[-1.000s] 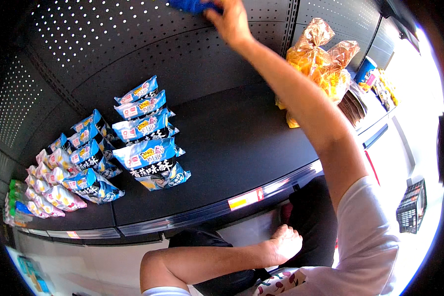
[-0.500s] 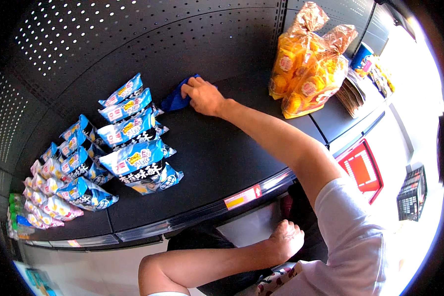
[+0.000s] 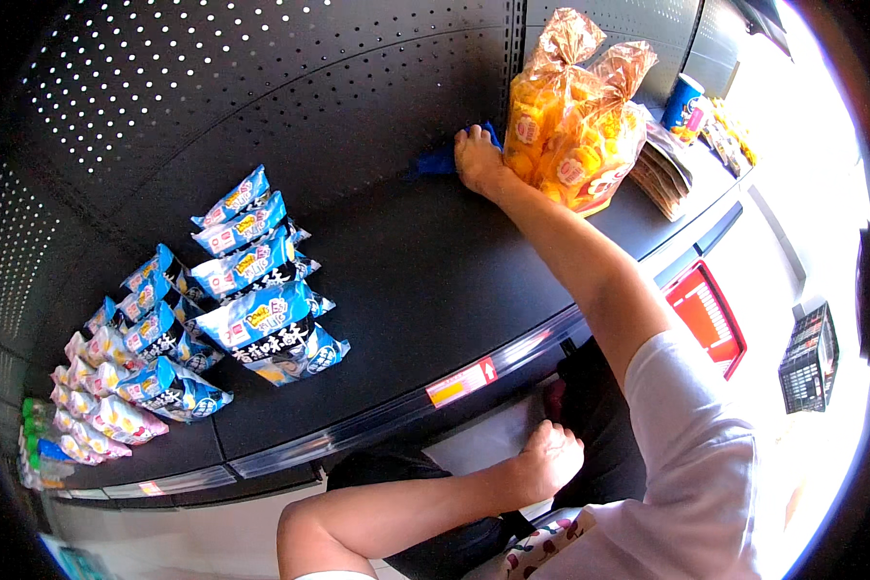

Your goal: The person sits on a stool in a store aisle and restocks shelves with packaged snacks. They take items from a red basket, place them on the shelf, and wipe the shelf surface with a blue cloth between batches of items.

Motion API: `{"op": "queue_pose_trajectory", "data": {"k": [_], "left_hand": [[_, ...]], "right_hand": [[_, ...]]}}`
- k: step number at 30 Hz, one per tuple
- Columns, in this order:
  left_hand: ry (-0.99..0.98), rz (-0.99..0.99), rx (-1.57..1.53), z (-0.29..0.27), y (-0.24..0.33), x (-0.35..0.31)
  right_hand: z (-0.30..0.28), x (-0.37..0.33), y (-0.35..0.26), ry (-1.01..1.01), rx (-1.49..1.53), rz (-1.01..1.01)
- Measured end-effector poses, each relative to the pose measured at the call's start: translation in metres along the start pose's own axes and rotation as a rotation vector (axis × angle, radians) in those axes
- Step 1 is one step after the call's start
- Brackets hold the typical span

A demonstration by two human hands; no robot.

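At the back of the black shelf (image 3: 387,280), my right hand (image 3: 478,162) is closed on a blue cloth (image 3: 437,162). The cloth lies against the shelf surface by the perforated back panel, partly hidden under my fingers. Just right of that hand stand two clear bags of yellow-wrapped snacks (image 3: 575,145) with gathered brown tops. Lower down, in front of the shelf edge, my left hand (image 3: 551,462) is curled into a fist above my legs, and nothing shows in it.
Rows of blue snack bags (image 3: 261,319) stand on the shelf's left part, with pink-and-white bags (image 3: 116,420) beyond them. Flat brown packs (image 3: 665,169) and a blue can (image 3: 684,104) stand at the right. A red basket (image 3: 706,319) and a black crate (image 3: 810,358) are below.
My right hand has moved right along the back of the shelf with the blue cloth, from near the blue bags to beside the yellow snacks. My left fist has barely moved.
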State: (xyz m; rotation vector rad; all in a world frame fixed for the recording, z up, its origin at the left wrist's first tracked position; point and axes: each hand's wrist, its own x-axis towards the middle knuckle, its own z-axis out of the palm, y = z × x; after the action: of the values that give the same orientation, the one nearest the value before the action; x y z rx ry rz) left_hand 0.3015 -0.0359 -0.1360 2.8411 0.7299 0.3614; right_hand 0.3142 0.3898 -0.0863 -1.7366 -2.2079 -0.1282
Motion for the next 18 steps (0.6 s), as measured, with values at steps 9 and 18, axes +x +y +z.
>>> {"op": "queue_pose_trajectory", "data": {"k": [9,18], "left_hand": [[-0.073,0.081,-0.074,0.005,-0.007,0.008],[-0.324,0.02,-0.066,-0.014,-0.017,0.023]], "right_hand": [[-0.01,-0.056,-0.014,0.009,0.013,-0.305],[-0.07,-0.157,0.014,-0.147,0.073,-0.513]]}}
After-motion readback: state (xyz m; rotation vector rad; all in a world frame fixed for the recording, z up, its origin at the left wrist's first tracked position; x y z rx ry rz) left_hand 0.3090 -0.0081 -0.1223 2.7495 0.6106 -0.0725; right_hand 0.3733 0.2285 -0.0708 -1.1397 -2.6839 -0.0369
